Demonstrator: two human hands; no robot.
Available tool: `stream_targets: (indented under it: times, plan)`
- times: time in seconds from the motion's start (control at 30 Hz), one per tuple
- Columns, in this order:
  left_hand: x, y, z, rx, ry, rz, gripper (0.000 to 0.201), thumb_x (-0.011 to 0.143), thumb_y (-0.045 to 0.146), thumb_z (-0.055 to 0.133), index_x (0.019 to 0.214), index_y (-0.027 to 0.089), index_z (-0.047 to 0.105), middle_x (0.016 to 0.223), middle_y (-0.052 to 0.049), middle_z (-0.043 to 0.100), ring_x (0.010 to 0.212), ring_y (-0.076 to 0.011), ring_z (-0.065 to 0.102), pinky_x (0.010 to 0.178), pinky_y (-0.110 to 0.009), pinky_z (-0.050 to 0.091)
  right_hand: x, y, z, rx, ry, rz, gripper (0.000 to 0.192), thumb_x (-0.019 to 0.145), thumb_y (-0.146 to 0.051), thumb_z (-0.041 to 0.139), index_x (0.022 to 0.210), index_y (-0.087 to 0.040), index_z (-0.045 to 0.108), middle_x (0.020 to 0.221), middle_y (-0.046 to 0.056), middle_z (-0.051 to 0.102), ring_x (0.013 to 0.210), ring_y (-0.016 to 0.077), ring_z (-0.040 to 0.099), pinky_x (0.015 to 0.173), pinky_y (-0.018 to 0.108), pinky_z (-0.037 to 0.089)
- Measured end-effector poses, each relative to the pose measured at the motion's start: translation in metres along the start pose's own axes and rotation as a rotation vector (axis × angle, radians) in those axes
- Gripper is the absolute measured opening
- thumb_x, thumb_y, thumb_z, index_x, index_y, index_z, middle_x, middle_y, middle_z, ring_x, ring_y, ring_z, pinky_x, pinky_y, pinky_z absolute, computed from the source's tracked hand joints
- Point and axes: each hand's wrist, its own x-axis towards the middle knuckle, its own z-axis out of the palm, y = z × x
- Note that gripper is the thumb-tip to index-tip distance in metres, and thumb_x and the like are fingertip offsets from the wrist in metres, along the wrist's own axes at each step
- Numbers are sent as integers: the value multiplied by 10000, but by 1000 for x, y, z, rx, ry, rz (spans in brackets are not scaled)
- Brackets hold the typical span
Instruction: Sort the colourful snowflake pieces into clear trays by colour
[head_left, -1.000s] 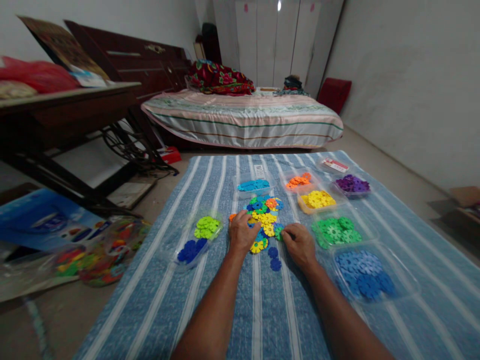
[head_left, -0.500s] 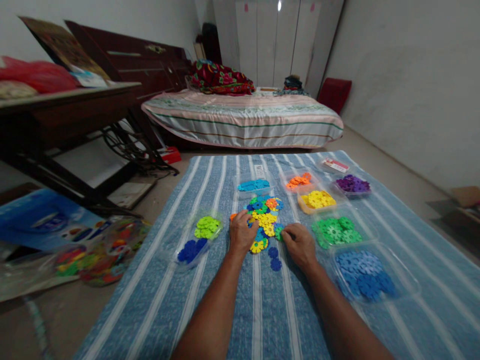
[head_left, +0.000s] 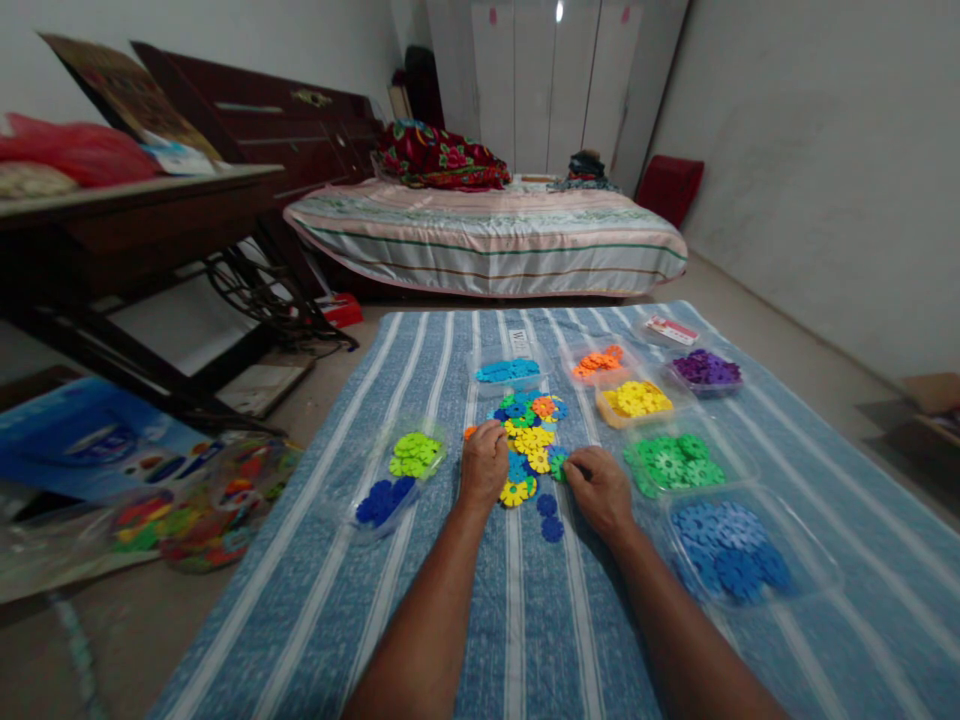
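A mixed pile of flower-shaped plastic discs (head_left: 534,438), mostly yellow, blue and green, lies mid-table. My left hand (head_left: 484,468) is at the pile's left side, its fingers curled together; whatever is in them is hidden. An orange disc (head_left: 470,432) peeks out beside its knuckles. On the other side, my right hand (head_left: 600,487) rests with bent fingers, its fingertips close by a green disc (head_left: 557,463). I cannot see what it pinches, if anything. Two dark blue discs (head_left: 551,527) lie on the cloth between the hands.
Clear tubs hold sorted discs: light blue (head_left: 508,371), orange (head_left: 598,363), yellow (head_left: 637,399), purple (head_left: 706,368), green (head_left: 671,463) and blue (head_left: 731,550). Lime discs (head_left: 415,455) and navy discs (head_left: 384,501) share a left tub. A striped cloth (head_left: 315,620) covers the table.
My left hand has drawn its fingers in and pulled slightly back from the pile, showing more blue discs there. My right hand has barely moved.
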Motion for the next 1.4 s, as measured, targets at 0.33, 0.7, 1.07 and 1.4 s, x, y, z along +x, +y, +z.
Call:
stream_targets:
  times: [0.33, 0.7, 1.07, 1.4]
  plan:
    - [0, 6, -3, -63, -8, -16, 258, 873, 164, 441, 951, 204, 684, 1058, -56, 710, 1030, -180, 641, 979, -344, 498, 0, 0, -1, 9, -11, 0, 231, 854, -299, 506, 720, -200, 665, 787, 44, 656, 806, 194, 577, 753, 304, 425]
    - [-1, 7, -4, -69, 43, -40, 273, 892, 203, 405, 973, 201, 666, 1012, -60, 704, 1002, -187, 641, 934, -320, 508, 1, 0, -1, 12, -9, -9, 230, 854, -291, 500, 711, -199, 655, 771, 44, 644, 799, 197, 568, 758, 310, 418]
    - [-2, 3, -1, 35, 115, -28, 285, 868, 151, 402, 965, 187, 667, 1066, -102, 674, 1065, -213, 622, 984, -363, 496, 1, 2, 0, 23, -20, -1, 225, 854, -288, 505, 711, -195, 653, 779, 44, 643, 807, 196, 564, 778, 309, 414]
    - [-3, 7, -4, 218, 48, -29, 305, 769, 79, 441, 888, 170, 706, 1096, -113, 677, 1054, -230, 625, 974, -365, 495, 1, 1, 0, 26, -8, -7, 221, 850, -282, 508, 707, -194, 651, 785, 42, 645, 805, 191, 562, 772, 301, 407]
